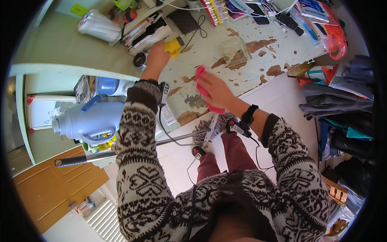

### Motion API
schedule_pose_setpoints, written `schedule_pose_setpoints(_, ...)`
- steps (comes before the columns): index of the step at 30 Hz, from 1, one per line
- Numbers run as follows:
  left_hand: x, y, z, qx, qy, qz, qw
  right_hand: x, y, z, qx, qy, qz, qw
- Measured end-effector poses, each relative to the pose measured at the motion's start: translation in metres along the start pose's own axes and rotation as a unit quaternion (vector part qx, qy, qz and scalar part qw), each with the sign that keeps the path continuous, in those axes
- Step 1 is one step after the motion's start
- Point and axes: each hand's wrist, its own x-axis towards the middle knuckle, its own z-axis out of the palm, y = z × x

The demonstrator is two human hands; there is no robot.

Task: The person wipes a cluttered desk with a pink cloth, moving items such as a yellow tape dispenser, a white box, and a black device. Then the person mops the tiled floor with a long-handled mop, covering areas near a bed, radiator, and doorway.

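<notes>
My right hand (216, 92) presses a pink cloth (200, 71) onto the worn, peeling tabletop (189, 56). The cloth shows beyond my fingers and below my palm. At the upper left, my left hand (157, 58) is at the front of an open box (151, 35) packed with pens and slim items. Most of its fingers are turned out of sight, so I cannot tell whether they grip the box. Just right of that hand lies a yellow item (174, 47); on its left sits a round black-lidded jar (140, 60). A clear plastic tray (235, 51) rests farther right.
A bundle of white tubes (98, 26) stands far left. Along the back are a black pouch (184, 21), cables and books (312, 10). A red plastic bag (337, 44) hangs at the right edge. A mop handle (84, 158) crosses below the table, near a blue thermos (90, 119).
</notes>
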Motion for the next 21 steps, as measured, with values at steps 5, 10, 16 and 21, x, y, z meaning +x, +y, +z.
schedule_pose_setpoints(5,0.023,-0.008,0.031,0.088,-0.04,0.003,0.995,-0.025,-0.004,-0.02,0.056,-0.112,-0.156,0.98)
schedule_pose_setpoints(10,0.016,0.016,0.012,0.059,-0.001,-0.059,0.996,0.015,0.01,0.002,0.029,-0.099,-0.11,0.989)
schedule_pose_setpoints(16,0.01,0.035,-0.112,-0.188,0.158,-0.1,0.964,0.117,0.026,0.046,-0.136,-0.006,-0.107,0.985)
schedule_pose_setpoints(21,-0.018,0.067,-0.202,-0.25,0.201,-0.042,0.946,0.15,0.002,0.075,-0.242,-0.01,0.029,0.97)
